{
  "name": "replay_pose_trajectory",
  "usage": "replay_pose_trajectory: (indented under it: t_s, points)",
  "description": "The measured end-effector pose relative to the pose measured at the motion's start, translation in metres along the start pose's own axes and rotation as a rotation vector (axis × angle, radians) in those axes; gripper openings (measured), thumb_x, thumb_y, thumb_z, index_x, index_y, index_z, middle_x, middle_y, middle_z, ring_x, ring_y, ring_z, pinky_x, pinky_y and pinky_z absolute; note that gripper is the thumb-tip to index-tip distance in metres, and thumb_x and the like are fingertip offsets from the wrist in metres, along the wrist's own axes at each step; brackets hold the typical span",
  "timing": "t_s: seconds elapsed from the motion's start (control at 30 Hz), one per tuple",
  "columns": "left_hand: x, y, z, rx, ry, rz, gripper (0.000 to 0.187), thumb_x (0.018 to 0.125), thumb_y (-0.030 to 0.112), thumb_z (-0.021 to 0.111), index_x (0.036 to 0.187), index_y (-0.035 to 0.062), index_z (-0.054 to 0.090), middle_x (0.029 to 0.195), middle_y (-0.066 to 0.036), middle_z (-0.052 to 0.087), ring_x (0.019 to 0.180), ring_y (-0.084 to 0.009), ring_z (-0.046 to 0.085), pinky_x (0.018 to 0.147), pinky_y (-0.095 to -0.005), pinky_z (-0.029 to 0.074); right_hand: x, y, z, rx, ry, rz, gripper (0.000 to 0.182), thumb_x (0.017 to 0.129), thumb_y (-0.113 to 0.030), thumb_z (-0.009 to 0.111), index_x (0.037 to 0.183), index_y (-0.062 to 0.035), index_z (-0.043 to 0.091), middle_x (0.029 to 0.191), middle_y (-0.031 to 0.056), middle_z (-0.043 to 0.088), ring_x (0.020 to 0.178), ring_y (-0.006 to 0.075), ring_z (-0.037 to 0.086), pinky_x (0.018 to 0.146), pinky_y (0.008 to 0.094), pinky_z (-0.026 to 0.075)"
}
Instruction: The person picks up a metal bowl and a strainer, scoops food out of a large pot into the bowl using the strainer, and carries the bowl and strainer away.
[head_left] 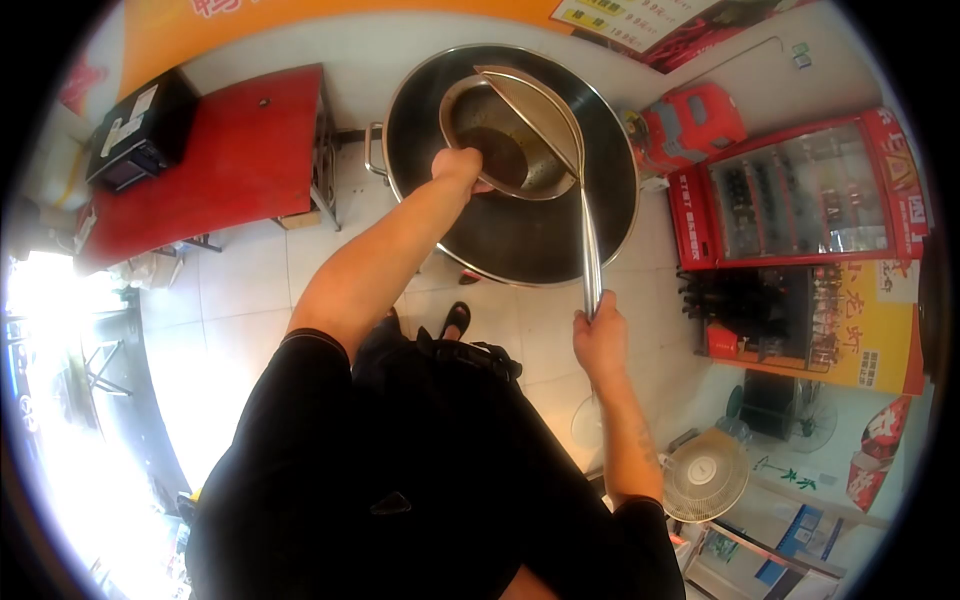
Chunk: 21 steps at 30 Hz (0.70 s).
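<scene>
My left hand [462,170] is closed on the near left rim of a round metal bowl [550,184], thumb at its edge. Brownish liquid [495,155] lies in the bottom of the bowl. In my right hand [602,340] is the handle of a long metal ladle [590,240], fingers wrapped round its lower end. The ladle's wide head is tipped on its side and overlaps the bowl's right part. Both are over a large, wide steel pot [630,200] with a dark inside.
A side handle [374,150] sticks out of the pot's left. Beyond it stands a red table [240,150] with a black box-shaped appliance [145,130]. At right are a red drinks fridge [800,190] and a fan [705,472]. Pale tiles [540,345] cover the floor.
</scene>
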<state>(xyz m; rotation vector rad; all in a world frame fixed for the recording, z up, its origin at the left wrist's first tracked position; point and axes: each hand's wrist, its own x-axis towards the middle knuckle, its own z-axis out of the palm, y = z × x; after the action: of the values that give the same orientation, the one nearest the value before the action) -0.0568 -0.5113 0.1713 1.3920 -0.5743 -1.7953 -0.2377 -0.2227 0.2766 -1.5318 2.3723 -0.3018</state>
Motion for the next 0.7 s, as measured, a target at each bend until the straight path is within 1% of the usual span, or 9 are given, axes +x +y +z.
replay_pose_trajectory:
  t_s: [0.13, 0.2, 0.23, 0.3, 0.33, 0.4, 0.5, 0.57, 0.7]
  points:
    - [-0.004, -0.003, 0.006, -0.089, -0.027, 0.006, 0.029, 0.09, 0.002, 0.055, 0.116, -0.009, 0.061, 0.105, -0.018, 0.069, 0.082, -0.0303, 0.073, 0.062, -0.0397, 0.065, -0.002, 0.01, 0.002, -0.001, -0.049, -0.034, 0.03, 0.09, -0.008, 0.065, 0.112, 0.0014, 0.047, 0.083, 0.0281, 0.068, 0.079, 0.0498, 0.066, 0.071, 0.0546, 0.053]
    - [-0.003, -0.004, 0.006, 0.022, 0.029, -0.006, 0.033, 0.091, 0.004, 0.052, 0.116, -0.0133, 0.063, 0.106, -0.023, 0.071, 0.084, -0.0336, 0.076, 0.063, -0.0393, 0.068, 0.001, 0.007, 0.0, 0.006, -0.057, -0.04, 0.03, 0.09, -0.009, 0.065, 0.113, 0.0011, 0.047, 0.083, 0.0282, 0.068, 0.08, 0.0503, 0.066, 0.072, 0.0551, 0.053]
    - [-0.002, -0.005, 0.006, 0.024, 0.029, -0.009, 0.033, 0.091, 0.004, 0.052, 0.116, -0.0133, 0.063, 0.106, -0.023, 0.071, 0.084, -0.0336, 0.076, 0.063, -0.0393, 0.068, -0.002, 0.006, 0.001, 0.014, -0.032, -0.019, 0.031, 0.09, -0.009, 0.065, 0.113, 0.0011, 0.047, 0.082, 0.0281, 0.067, 0.079, 0.0505, 0.066, 0.072, 0.0553, 0.053]
    - [0.0, -0.005, 0.006, 0.001, 0.017, 0.006, 0.032, 0.092, 0.005, 0.052, 0.116, -0.0129, 0.063, 0.106, -0.023, 0.071, 0.085, -0.0337, 0.076, 0.063, -0.0393, 0.068, -0.003, 0.009, 0.004, 0.021, -0.007, 0.002, 0.031, 0.09, -0.009, 0.065, 0.113, 0.001, 0.047, 0.081, 0.028, 0.067, 0.079, 0.0508, 0.065, 0.072, 0.0554, 0.052]
    - [0.001, -0.006, 0.007, 0.002, 0.018, 0.004, 0.032, 0.092, 0.005, 0.052, 0.116, -0.0129, 0.063, 0.106, -0.023, 0.071, 0.085, -0.0337, 0.076, 0.063, -0.0393, 0.068, -0.003, 0.014, 0.009, -0.004, -0.016, -0.027, 0.03, 0.09, -0.009, 0.065, 0.112, 0.0011, 0.047, 0.08, 0.0278, 0.067, 0.078, 0.0505, 0.065, 0.071, 0.0553, 0.052]
    - [0.0, -0.007, 0.01, -0.016, -0.017, 0.001, 0.029, 0.09, 0.002, 0.055, 0.116, -0.0091, 0.061, 0.105, -0.018, 0.068, 0.083, -0.0315, 0.073, 0.063, -0.0418, 0.065, -0.005, 0.016, 0.009, -0.024, -0.021, -0.05, 0.03, 0.09, -0.009, 0.065, 0.112, 0.0012, 0.047, 0.079, 0.0276, 0.067, 0.077, 0.0502, 0.066, 0.07, 0.0552, 0.052]
    - [-0.001, -0.007, 0.011, 0.029, 0.001, -0.031, 0.029, 0.09, 0.002, 0.055, 0.116, -0.0093, 0.06, 0.104, -0.019, 0.068, 0.082, -0.0319, 0.073, 0.063, -0.0414, 0.065, -0.001, 0.009, -0.002, 0.016, -0.032, -0.023, 0.029, 0.09, -0.009, 0.065, 0.11, 0.001, 0.047, 0.079, 0.0278, 0.066, 0.077, 0.0505, 0.065, 0.069, 0.0554, 0.052]
    - [-0.004, -0.006, 0.011, 0.011, -0.004, -0.022, 0.029, 0.089, 0.002, 0.055, 0.116, -0.0093, 0.06, 0.104, -0.018, 0.068, 0.082, -0.0321, 0.073, 0.063, -0.0416, 0.065, -0.004, 0.007, 0.0, 0.044, 0.011, 0.023, 0.029, 0.089, -0.009, 0.065, 0.109, 0.0007, 0.047, 0.081, 0.0285, 0.067, 0.078, 0.0508, 0.065, 0.07, 0.0556, 0.052]
    - [-0.006, -0.007, 0.013, -0.053, 0.0, -0.013, 0.027, 0.089, 0.002, 0.056, 0.113, -0.0089, 0.061, 0.102, -0.018, 0.068, 0.081, -0.0314, 0.072, 0.063, -0.0408, 0.065, -0.004, 0.022, 0.012, -0.005, -0.043, -0.006, 0.029, 0.089, -0.009, 0.065, 0.109, 0.0009, 0.047, 0.083, 0.0289, 0.067, 0.078, 0.0512, 0.065, 0.07, 0.0554, 0.052]
